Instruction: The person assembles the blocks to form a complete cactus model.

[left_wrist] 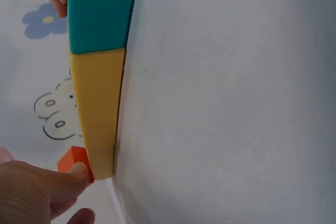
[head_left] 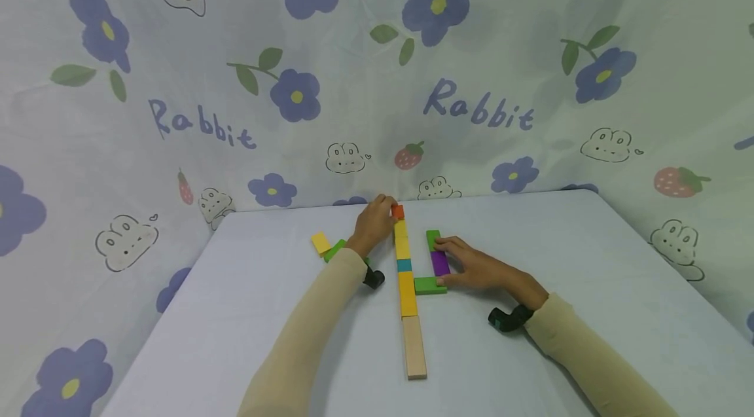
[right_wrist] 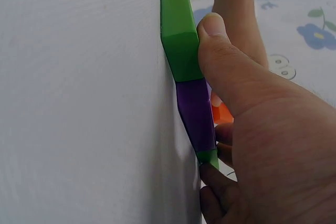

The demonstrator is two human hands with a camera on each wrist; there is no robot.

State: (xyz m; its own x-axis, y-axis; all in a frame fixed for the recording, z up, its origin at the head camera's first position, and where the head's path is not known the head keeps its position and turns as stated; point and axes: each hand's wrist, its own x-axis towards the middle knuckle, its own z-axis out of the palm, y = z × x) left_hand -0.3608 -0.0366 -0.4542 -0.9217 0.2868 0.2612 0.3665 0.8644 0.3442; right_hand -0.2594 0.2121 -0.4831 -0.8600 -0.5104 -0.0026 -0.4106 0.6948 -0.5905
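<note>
My left hand [head_left: 372, 224] pinches a small orange block [head_left: 398, 211] between thumb and finger, at the far end of a straight row. Down that row come yellow blocks [head_left: 402, 240], a teal block [head_left: 404, 265], an orange-yellow block [head_left: 407, 294] and a plain wooden block [head_left: 415, 346]. To its right, a green block [head_left: 427, 286] juts sideways from the row. Beyond it lie a purple block [head_left: 440, 265] and another green block [head_left: 432, 239]. My right hand [head_left: 477, 266] spans these, thumb touching the near green block and fingertips at the far one.
Left of the row lie a loose yellow block [head_left: 321, 243] and a green block [head_left: 334, 251], partly hidden by my left wrist. A white cloth covers the table [head_left: 235, 312]. Behind it hangs a printed curtain [head_left: 365, 96]. Dark cameras are strapped to both wrists.
</note>
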